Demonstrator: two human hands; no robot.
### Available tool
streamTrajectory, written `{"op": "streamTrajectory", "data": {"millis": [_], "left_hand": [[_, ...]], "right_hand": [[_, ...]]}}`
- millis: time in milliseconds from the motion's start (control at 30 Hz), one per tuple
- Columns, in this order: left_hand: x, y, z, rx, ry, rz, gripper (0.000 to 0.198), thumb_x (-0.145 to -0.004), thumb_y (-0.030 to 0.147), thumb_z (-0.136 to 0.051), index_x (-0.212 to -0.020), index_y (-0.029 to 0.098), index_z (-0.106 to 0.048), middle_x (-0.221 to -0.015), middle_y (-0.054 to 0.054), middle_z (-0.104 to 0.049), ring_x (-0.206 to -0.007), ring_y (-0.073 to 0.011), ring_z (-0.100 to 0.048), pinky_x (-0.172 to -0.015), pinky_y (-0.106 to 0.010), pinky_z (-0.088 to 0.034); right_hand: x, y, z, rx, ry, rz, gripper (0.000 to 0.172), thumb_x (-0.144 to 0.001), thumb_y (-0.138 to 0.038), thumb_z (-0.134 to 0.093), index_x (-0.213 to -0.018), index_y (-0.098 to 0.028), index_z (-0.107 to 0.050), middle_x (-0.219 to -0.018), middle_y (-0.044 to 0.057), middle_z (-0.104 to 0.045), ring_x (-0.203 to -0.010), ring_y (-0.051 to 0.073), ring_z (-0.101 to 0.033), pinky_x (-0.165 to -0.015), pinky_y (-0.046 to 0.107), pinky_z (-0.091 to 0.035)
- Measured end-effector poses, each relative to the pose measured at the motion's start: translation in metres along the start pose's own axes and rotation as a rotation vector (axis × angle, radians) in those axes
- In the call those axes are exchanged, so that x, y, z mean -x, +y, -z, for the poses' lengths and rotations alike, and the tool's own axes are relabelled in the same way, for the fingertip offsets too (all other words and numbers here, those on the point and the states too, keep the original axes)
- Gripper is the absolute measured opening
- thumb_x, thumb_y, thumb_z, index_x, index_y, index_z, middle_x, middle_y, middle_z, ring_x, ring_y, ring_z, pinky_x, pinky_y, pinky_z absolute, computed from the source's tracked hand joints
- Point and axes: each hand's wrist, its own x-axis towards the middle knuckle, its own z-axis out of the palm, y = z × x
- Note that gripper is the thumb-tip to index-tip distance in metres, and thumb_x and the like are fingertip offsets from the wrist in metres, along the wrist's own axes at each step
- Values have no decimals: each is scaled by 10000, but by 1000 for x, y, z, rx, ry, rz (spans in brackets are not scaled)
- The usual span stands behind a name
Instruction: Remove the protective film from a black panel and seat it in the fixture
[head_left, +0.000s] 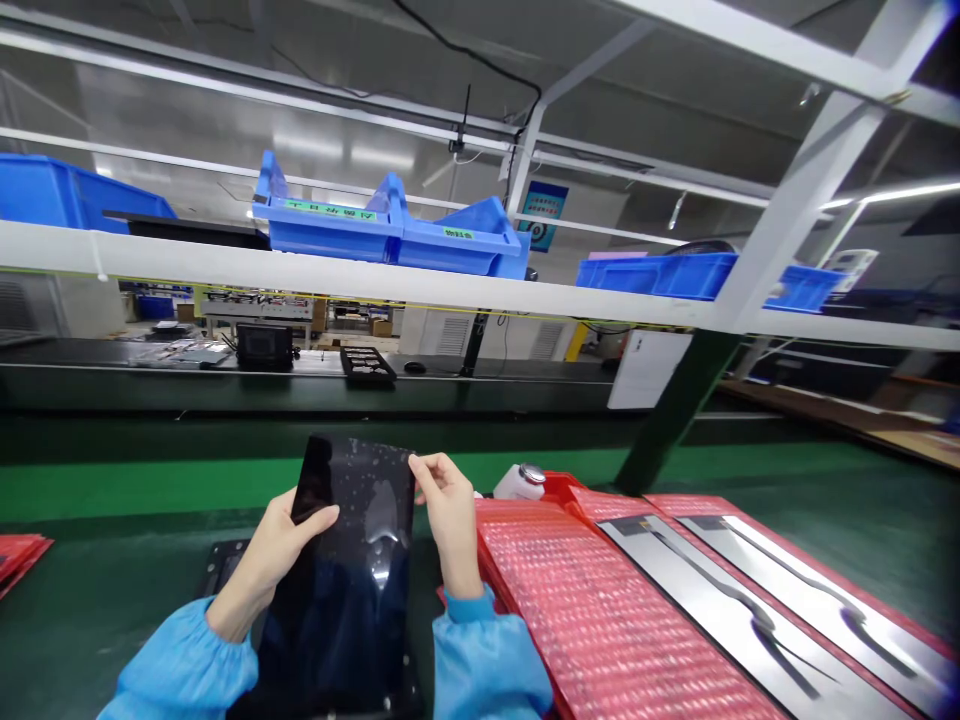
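I hold a glossy black glass panel (352, 560) upright over the green workbench (112, 560). My left hand (274, 550) grips its left edge, thumb laid across the front. My right hand (448, 515) pinches the upper right corner with its fingertips. Both sleeves are light blue. Under the panel lies a black fixture (221, 565), mostly hidden.
To my right lie red bubble-wrap sheets (600, 620), some carrying long silver panels (720, 600). A small white bottle (519, 482) stands behind them. More red sheets (19, 555) lie at far left. Blue bins (390, 225) sit on the shelf above; a dark conveyor (300, 385) runs behind.
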Motion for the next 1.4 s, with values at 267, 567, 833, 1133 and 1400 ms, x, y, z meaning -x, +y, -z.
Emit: {"op": "streamTrajectory", "data": {"millis": [267, 567, 833, 1133, 1400], "left_hand": [[3, 8, -6, -103, 53, -114, 279, -756, 392, -712, -907, 158, -688, -904, -35, -727, -856, -219, -627, -766, -283, -457], [-2, 0, -5, -95, 77, -134, 324, -780, 383, -692, -1003, 149, -673, -999, -67, -731, -936, -244, -635, -828, -322, -478], [-4, -4, -3, -51, 93, -131, 411, -791, 422, -692, -1092, 144, -656, -1059, -89, -725, -965, -252, -647, -857, -349, -495], [-5, -7, -3, -34, 117, -134, 434, -779, 412, -702, -1110, 136, -653, -1064, -93, -720, -954, -247, -647, -849, -341, -496], [-6, -8, -3, -46, 147, -162, 386, -762, 409, -708, -1037, 140, -686, -1013, -78, -731, -895, -234, -652, -789, -311, -500]], "right_hand": [[9, -17, -3, 370, 134, 188, 256, -917, -419, -516, -767, -213, -545, -1011, 52, -541, -844, 206, -510, -638, 306, -317], [13, -48, 7, 137, -143, 292, 256, -912, -338, -576, -702, -203, -520, -886, 14, -501, -831, 161, -518, -714, 278, -400], [27, -76, 4, -83, -194, 241, 256, -887, -298, -656, -685, -197, -535, -870, -5, -510, -813, 143, -510, -754, 275, -374], [32, -78, 2, -108, -166, 231, 257, -897, -298, -647, -694, -201, -523, -856, -12, -487, -791, 139, -479, -752, 276, -371], [35, -81, -1, -82, -144, 266, 229, -915, -265, -625, -721, -203, -519, -866, -13, -493, -806, 133, -490, -740, 262, -370]]}}
